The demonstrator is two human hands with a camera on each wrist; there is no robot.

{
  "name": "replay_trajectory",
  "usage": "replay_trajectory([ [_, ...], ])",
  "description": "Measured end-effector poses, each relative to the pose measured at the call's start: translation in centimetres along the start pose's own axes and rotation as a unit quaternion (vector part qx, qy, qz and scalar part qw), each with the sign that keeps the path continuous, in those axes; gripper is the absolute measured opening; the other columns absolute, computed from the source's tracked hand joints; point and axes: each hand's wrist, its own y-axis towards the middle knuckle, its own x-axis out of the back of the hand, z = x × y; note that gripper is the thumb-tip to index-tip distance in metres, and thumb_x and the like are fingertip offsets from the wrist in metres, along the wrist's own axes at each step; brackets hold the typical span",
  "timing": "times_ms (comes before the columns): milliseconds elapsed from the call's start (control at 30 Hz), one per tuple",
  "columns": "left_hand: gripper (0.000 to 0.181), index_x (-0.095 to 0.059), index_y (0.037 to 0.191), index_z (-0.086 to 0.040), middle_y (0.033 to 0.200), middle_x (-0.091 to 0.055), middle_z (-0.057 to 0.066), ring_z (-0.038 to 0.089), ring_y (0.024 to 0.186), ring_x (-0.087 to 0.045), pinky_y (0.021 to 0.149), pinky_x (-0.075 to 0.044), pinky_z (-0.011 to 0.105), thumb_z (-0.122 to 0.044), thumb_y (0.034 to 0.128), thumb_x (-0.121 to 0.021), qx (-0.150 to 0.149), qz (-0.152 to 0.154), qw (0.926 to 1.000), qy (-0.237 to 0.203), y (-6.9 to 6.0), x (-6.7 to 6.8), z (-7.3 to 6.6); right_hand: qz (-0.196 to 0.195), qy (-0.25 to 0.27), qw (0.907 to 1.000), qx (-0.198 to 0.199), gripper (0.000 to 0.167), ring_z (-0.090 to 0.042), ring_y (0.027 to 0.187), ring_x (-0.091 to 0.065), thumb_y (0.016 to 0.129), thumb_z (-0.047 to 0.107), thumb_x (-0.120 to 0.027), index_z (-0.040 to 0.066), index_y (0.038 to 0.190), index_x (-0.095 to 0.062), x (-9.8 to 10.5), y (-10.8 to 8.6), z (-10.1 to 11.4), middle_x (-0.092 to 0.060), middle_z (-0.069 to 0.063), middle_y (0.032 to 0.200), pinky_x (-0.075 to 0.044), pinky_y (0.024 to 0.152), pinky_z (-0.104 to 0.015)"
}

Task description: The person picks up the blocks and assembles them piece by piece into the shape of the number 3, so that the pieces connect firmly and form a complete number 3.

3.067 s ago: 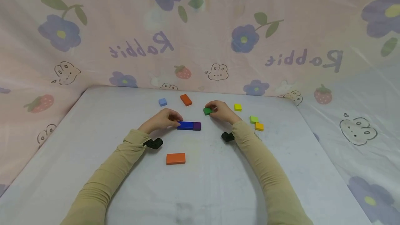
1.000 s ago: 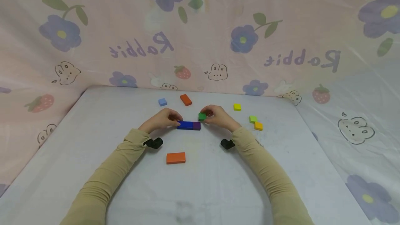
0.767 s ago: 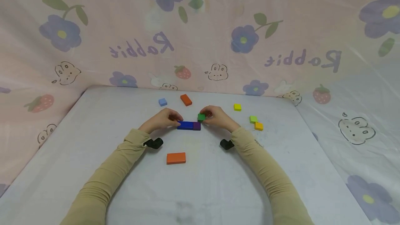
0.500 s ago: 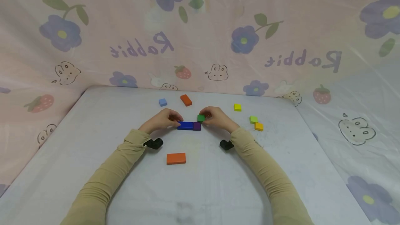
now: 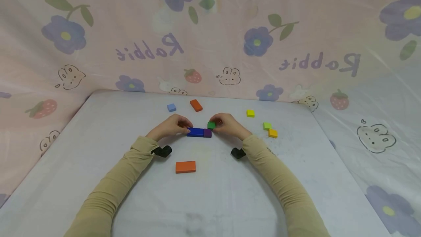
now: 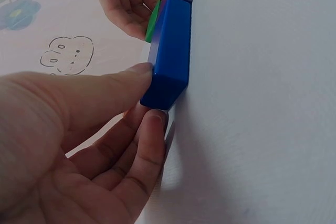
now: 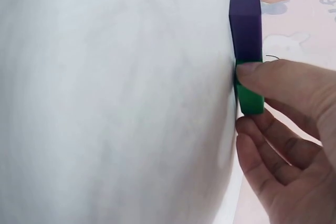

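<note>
A long blue block (image 5: 196,132) lies on the white table with a small purple block (image 5: 207,133) end to end at its right. My left hand (image 5: 170,125) grips the blue block's left end; in the left wrist view its thumb (image 6: 113,90) lies against the block and the fingers curl round the end. A green block (image 5: 211,124) is pinched by my right hand (image 5: 229,124) at the far side of the purple one. In the right wrist view the green block (image 7: 252,98) appears against the purple block (image 7: 245,22); whether they touch, I cannot tell.
An orange block (image 5: 185,167) lies nearer me. Farther back are a light blue block (image 5: 171,108) and a red-orange block (image 5: 196,105). On the right sit a yellow block (image 5: 250,113), a lime block (image 5: 267,126) and an amber block (image 5: 272,133). A patterned curtain (image 5: 210,28) hangs behind.
My right hand has brought the green block leftward and nearer me, from apart on the right to just behind the purple block. The left hand and the blue block have stayed put.
</note>
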Motion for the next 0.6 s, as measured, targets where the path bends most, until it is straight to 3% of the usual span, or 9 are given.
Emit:
replay_trajectory([
  [600, 0.022, -0.068, 0.110, -0.003, 0.102, -0.066, 0.007, 0.019, 0.085, -0.056, 0.081, -0.047, 0.031, -0.005, 0.0887, -0.067, 0.001, -0.001, 1.0000, 0.001, 0.01, -0.03, -0.01, 0.012, -0.012, 0.9998, 0.004, 0.035, -0.021, 0.097, -0.056, 0.082, 0.005, -0.074, 0.000, 0.115, -0.064, 0.01, 0.12, -0.15, -0.064, -0.008, 0.109, -0.046, 0.089, -0.033],
])
